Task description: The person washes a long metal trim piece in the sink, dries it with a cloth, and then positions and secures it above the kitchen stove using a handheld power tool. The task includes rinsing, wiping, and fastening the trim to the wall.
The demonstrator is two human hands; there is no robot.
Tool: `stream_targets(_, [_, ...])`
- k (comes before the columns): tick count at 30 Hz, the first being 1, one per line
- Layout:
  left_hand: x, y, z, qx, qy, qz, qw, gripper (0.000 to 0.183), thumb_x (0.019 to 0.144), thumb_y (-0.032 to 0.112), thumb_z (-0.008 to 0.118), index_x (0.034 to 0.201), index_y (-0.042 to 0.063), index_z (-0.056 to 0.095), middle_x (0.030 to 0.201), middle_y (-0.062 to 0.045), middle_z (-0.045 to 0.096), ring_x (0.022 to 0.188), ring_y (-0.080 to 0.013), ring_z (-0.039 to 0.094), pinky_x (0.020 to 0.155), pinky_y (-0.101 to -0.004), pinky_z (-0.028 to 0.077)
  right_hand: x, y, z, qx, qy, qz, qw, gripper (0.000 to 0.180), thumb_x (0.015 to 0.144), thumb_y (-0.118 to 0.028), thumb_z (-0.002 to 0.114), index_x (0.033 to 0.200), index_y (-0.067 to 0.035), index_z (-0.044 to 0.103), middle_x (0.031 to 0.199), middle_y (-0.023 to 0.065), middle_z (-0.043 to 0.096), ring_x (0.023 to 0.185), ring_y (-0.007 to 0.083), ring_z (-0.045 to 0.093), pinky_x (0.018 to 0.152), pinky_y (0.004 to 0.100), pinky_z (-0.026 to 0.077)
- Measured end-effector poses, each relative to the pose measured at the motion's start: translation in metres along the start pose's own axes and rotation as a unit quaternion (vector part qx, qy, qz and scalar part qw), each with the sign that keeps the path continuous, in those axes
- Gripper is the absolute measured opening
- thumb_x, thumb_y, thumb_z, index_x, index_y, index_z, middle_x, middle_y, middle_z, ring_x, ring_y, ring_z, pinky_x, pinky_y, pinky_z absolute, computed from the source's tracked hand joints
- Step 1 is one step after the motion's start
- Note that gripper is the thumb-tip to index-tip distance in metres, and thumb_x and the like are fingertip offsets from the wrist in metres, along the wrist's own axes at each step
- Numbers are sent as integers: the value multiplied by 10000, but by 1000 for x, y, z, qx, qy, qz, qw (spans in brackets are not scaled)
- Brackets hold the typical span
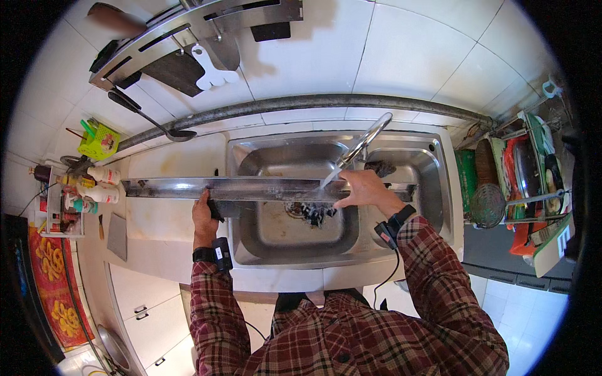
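Observation:
A long metal channel [254, 189] lies level across the double-bowl stainless steel sink [291, 260] and the counter to its left. My left hand [205, 219] grips its near edge over the counter, beside a dark piece [217, 210] whose kind I cannot tell. Around the right part of the channel my right hand [367, 190] is closed, thumb and fingers on opposite edges. From the chrome faucet [364, 141] water runs onto the channel close to my right fingers and splashes into the large bowl near its drain [295, 209].
A dark object [380, 167] sits in the small bowl. Bottles [101, 193] and a grey cloth [117, 236] are on the left. A ladle [181, 135] hangs behind the counter under a utensil rack [160, 42]. At right stands a dish rack [531, 218] with a strainer [488, 206].

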State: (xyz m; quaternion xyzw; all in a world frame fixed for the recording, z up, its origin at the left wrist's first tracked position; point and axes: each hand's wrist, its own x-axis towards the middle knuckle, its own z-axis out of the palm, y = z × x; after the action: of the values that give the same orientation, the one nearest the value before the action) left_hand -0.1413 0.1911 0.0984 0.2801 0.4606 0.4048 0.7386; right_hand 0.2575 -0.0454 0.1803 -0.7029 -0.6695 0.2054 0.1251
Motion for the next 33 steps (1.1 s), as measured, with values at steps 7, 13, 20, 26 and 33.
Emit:
stream_targets(7, [24, 42, -54, 187, 54, 93, 976, 286, 967, 272, 466, 1108, 63, 601, 1038, -50, 630, 920, -211, 595, 825, -362, 487, 39, -34, 27, -18, -33, 5, 999, 725, 580, -581, 766, 1084, -84, 604, 871, 144, 667, 781, 347, 644, 659, 441, 504])
stream_targets(13, [22, 85, -83, 152, -2, 115, 982, 285, 954, 214, 446, 1097, 9, 584, 1072, -92, 625, 1013, -245, 589, 914, -391, 468, 56, -62, 50, 16, 27, -18, 999, 771, 606, -578, 758, 1103, -18, 573, 988, 183, 631, 916, 369, 617, 763, 442, 498])
stream_targets(20, [12, 131, -118, 91, 140, 96, 981, 261, 915, 209, 489, 1031, -6, 580, 1011, -92, 615, 945, -242, 602, 855, -363, 493, 40, -74, 60, -18, 90, -4, 996, 770, 690, -408, 762, 1285, -26, 457, 1217, 156, 523, 1165, 345, 484, 963, 434, 408])
stream_targets(26, [-31, 169, -103, 134, 149, 164, 966, 187, 875, 156, 497, 886, -4, 594, 874, -84, 594, 812, -206, 592, 728, -348, 501, 13, -63, 70, -33, 150, 32, 988, 742, 746, -310, 737, 1369, -71, 413, 1274, 157, 512, 1179, 346, 480, 1013, 450, 354])
stream_targets(33, [-69, 214, -51, 153, 26, 83, 984, 158, 789, 160, 586, 845, 13, 576, 870, -93, 623, 811, -232, 631, 692, -361, 543, -4, -44, 74, 126, 11, -26, 992, 708, 871, -559, 549, 1341, -38, 451, 1209, 212, 542, 1134, 393, 490, 967, 487, 373])
